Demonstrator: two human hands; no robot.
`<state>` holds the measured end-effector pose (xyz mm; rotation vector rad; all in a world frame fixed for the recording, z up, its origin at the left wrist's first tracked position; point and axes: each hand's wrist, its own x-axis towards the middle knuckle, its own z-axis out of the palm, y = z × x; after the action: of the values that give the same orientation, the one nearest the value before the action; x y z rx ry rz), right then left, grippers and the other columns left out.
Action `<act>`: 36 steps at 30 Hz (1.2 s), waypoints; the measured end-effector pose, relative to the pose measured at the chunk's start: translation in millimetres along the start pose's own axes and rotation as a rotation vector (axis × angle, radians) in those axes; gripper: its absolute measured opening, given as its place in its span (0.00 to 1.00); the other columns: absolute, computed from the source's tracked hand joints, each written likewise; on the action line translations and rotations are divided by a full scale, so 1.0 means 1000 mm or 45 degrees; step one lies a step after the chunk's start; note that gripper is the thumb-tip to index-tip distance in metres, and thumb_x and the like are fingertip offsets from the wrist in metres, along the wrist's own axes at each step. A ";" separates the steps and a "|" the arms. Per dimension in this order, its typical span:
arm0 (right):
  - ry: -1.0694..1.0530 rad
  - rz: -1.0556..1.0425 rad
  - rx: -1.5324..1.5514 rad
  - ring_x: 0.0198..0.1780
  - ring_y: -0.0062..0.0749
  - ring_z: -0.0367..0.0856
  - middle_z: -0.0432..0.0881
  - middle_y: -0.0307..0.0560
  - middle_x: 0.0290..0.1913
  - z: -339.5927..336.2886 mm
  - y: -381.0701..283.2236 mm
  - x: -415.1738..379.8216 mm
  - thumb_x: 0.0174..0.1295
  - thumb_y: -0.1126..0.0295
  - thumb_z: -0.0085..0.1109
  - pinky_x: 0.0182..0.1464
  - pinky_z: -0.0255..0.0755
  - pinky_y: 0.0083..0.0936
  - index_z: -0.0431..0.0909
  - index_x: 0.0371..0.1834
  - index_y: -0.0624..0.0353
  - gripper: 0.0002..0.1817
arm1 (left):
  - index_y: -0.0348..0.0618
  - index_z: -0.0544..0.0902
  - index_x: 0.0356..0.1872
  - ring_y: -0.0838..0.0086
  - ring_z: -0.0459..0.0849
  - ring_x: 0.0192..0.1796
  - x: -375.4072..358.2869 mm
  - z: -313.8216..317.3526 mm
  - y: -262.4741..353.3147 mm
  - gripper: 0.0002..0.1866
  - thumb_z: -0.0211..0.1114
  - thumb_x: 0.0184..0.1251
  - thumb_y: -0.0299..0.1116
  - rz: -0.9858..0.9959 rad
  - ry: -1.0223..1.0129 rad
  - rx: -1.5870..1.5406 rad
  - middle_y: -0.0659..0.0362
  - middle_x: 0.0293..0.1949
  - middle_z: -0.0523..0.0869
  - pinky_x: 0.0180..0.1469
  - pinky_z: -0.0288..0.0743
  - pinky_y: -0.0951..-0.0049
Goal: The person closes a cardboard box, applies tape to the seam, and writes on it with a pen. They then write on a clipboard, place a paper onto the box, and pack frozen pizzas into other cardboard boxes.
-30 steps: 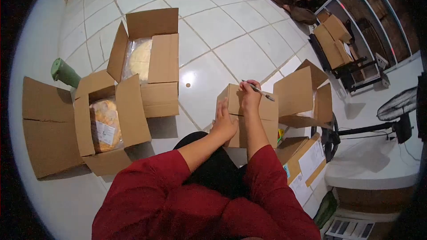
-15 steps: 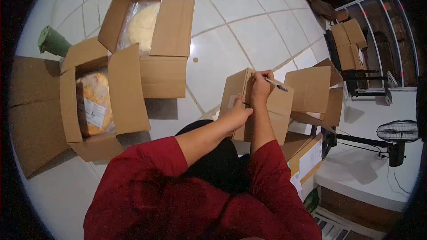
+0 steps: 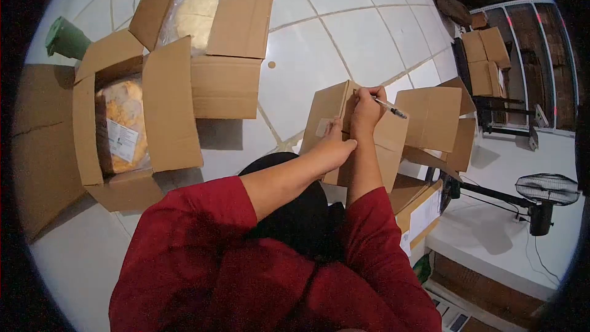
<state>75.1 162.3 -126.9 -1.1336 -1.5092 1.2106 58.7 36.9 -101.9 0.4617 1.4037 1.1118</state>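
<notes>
A closed cardboard box [image 3: 388,147] stands in front of me, a little right of centre. My right hand [image 3: 367,110] is closed round a black-and-clear pen [image 3: 391,109] near the box's far edge; its writing tip is hidden by the fingers. Against the side of the box rests my left hand [image 3: 335,146], its fingers bent and close to a small dark thin object that I cannot make out. Beside those fingers a pale label [image 3: 323,126] shows on the box.
Left, an open box [image 3: 175,110] holds a bagged orange-and-white item [image 3: 125,123]; behind it another box [image 3: 224,89] holds a pale round bagged item [image 3: 200,15]. A green bin [image 3: 66,38] stands far left. Right are open boxes [image 3: 430,117] and a black fan [image 3: 546,190].
The view has shifted slightly, so the boxes at the left appear higher and further left. Both hands remain at the box, with the pen still in my right hand.
</notes>
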 end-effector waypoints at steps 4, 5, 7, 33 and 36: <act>0.079 0.034 0.071 0.20 0.19 0.60 0.64 0.37 0.15 0.005 -0.013 -0.008 0.39 0.79 0.50 0.23 0.57 0.17 0.62 0.15 0.61 0.06 | 0.29 0.40 0.59 0.55 0.38 0.65 0.000 -0.001 0.000 0.40 0.51 0.51 0.38 0.066 -0.045 -0.129 0.38 0.61 0.42 0.64 0.39 0.68; 0.078 0.032 0.067 0.20 0.19 0.60 0.64 0.37 0.15 0.003 -0.008 -0.004 0.39 0.79 0.50 0.23 0.57 0.17 0.62 0.15 0.61 0.06 | 0.29 0.40 0.59 0.55 0.38 0.65 0.000 -0.001 0.000 0.40 0.51 0.51 0.38 0.055 -0.054 -0.143 0.38 0.61 0.42 0.64 0.39 0.68; 0.023 0.046 0.065 0.20 0.20 0.60 0.64 0.37 0.16 0.002 0.000 0.000 0.38 0.79 0.50 0.22 0.57 0.18 0.62 0.15 0.60 0.07 | 0.29 0.40 0.59 0.55 0.38 0.65 0.001 0.000 -0.002 0.40 0.51 0.51 0.38 0.041 -0.059 -0.162 0.38 0.61 0.42 0.64 0.39 0.68; 0.127 -0.043 -0.020 0.18 0.19 0.61 0.65 0.37 0.16 0.005 -0.010 -0.005 0.43 0.81 0.49 0.18 0.57 0.16 0.61 0.17 0.59 0.07 | 0.30 0.40 0.60 0.55 0.47 0.64 0.000 0.001 0.004 0.41 0.51 0.52 0.41 0.040 0.018 0.186 0.39 0.61 0.46 0.62 0.44 0.68; 0.154 -0.044 -0.004 0.17 0.19 0.60 0.65 0.37 0.16 0.006 -0.011 -0.005 0.42 0.81 0.49 0.19 0.57 0.16 0.61 0.17 0.59 0.07 | 0.30 0.40 0.60 0.55 0.47 0.64 -0.003 0.001 0.005 0.41 0.51 0.52 0.41 0.019 0.021 0.119 0.40 0.61 0.46 0.63 0.43 0.69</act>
<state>69.0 155.2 -117.0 -1.1576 -1.4341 1.0971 58.7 36.9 -96.1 0.5321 1.4730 1.0673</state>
